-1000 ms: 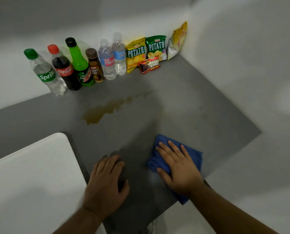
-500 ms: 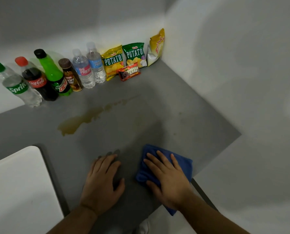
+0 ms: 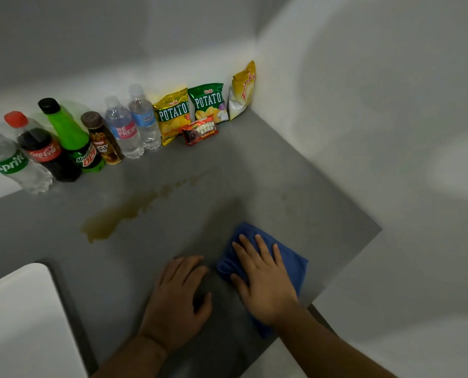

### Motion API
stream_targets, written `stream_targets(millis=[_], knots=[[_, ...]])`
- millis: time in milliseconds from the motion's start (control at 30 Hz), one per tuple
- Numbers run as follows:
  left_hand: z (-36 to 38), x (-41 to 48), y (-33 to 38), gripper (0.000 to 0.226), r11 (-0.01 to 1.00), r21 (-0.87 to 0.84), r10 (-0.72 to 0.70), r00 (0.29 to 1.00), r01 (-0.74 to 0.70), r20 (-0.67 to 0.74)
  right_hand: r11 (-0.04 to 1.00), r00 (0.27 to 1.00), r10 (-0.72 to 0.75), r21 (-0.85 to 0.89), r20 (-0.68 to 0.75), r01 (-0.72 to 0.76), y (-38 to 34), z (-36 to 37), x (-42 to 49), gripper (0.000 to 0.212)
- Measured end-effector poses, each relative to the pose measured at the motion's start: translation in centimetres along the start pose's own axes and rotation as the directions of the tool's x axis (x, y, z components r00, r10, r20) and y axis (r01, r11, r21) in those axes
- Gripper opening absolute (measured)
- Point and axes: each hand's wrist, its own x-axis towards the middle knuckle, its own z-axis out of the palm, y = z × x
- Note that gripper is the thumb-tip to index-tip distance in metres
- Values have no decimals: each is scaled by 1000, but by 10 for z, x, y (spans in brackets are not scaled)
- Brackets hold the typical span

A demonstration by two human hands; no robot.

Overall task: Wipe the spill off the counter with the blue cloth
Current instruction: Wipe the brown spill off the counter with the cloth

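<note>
A brown spill (image 3: 118,216) streaks across the grey counter (image 3: 295,186), widest at its left end and thinning toward the upper right. The blue cloth (image 3: 290,261) lies folded near the counter's front edge, to the right of the spill and apart from it. My right hand (image 3: 262,279) presses flat on top of the cloth with fingers spread. My left hand (image 3: 178,301) rests palm down on the bare counter just left of the cloth, holding nothing.
Several drink bottles (image 3: 72,137) and snack bags (image 3: 189,113) line the back wall. White walls close the corner at the right. A white surface (image 3: 22,323) sits at the lower left. The counter's right front edge (image 3: 344,271) runs diagonally beside the cloth.
The view has shifted, so everything sits lower and further right than a second ago. Both hands and the cloth keep their places on the counter.
</note>
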Motion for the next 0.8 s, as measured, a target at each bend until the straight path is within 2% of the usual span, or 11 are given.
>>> stream_targets(millis=[133,267,367,467,600,733,800], knots=[[1,5,-6,48,1000,-16,9,1000,-8,21,1000,1000,-11,-12,4,11,30,3,-39,66],[4,6,-15,49,1000,17,22,998,-23,60,992,992,124,-24,-14,-124,51,-5,-33,68],[7,9,-16,48,999,8,36,999,-36,39,971,971,235,-33,-40,-236,52,-12,-9,74],[9,16,-14,49,999,14,28,999,-29,33,962,962,269,-36,-51,-271,43,-17,24,76],[9,33,-2,51,999,32,-21,999,20,40,981,983,181,-71,-17,-182,35,-20,44,77],[10,48,7,50,998,24,-51,998,50,42,999,999,-30,-41,15,30,55,-12,1,70],[11,53,13,49,998,24,-59,997,58,47,997,997,-75,-32,17,75,80,-16,-17,69]])
